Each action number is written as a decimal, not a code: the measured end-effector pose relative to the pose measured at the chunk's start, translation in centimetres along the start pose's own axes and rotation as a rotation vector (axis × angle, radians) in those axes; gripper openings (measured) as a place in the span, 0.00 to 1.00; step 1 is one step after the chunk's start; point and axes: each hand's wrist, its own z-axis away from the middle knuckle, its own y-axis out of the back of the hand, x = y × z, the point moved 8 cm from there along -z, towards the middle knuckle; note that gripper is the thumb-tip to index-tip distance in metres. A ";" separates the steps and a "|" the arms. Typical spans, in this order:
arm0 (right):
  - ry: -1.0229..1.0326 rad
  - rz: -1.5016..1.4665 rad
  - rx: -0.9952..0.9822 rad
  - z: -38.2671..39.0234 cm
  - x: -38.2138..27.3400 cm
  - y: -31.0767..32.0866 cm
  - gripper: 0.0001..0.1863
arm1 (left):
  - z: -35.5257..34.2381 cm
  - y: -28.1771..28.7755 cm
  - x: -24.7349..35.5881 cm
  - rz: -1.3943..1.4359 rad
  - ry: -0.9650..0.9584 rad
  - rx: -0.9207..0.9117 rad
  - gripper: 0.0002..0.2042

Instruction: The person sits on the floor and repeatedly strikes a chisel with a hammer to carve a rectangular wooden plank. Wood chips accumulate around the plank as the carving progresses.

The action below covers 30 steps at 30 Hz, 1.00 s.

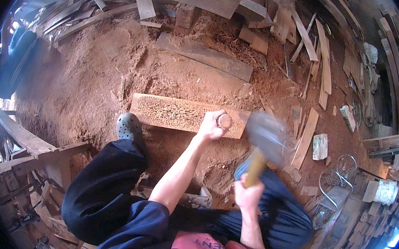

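A wooden board (167,113) lies flat on the dirt in front of me, its top covered with rows of small gouged pits. Over its right part, my left hand (213,125) is closed around an upright wooden-handled tool (225,122). Only the round butt of this handle shows; its lower end is hidden by the hand and cannot be made out. My right hand (248,193) grips the yellow handle of a hammer (255,167). The hammer's grey head is smeared by motion and hangs just right of the board's end, apart from the wooden handle.
My shoe (132,127) touches the board's near left edge. Beyond lies a dusty plank (205,56). Loose wood strips (305,138) and a pale block (320,147) are to the right, near a wire rack (337,181). A blurred person's leg (17,63) shows at far left.
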 end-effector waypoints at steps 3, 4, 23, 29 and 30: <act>-0.332 0.240 -0.217 0.5 3.1 -3.0 0.05 | 0.4 0.6 -2.4 0.062 0.026 0.038 0.09; -0.248 0.132 -0.153 -0.3 1.3 -1.9 0.06 | -0.4 0.9 -2.2 0.022 0.020 0.024 0.09; -0.820 -0.475 -0.270 3.3 7.6 -5.1 0.07 | 0.9 0.8 -1.1 -0.051 -0.006 -0.041 0.08; -1.082 -0.767 -0.346 3.3 8.6 -8.7 0.09 | 0.7 1.1 -1.4 0.045 0.103 -0.054 0.07; -1.134 -0.752 -0.361 3.8 9.7 -9.4 0.09 | 0.7 1.2 -1.3 0.054 0.095 -0.045 0.07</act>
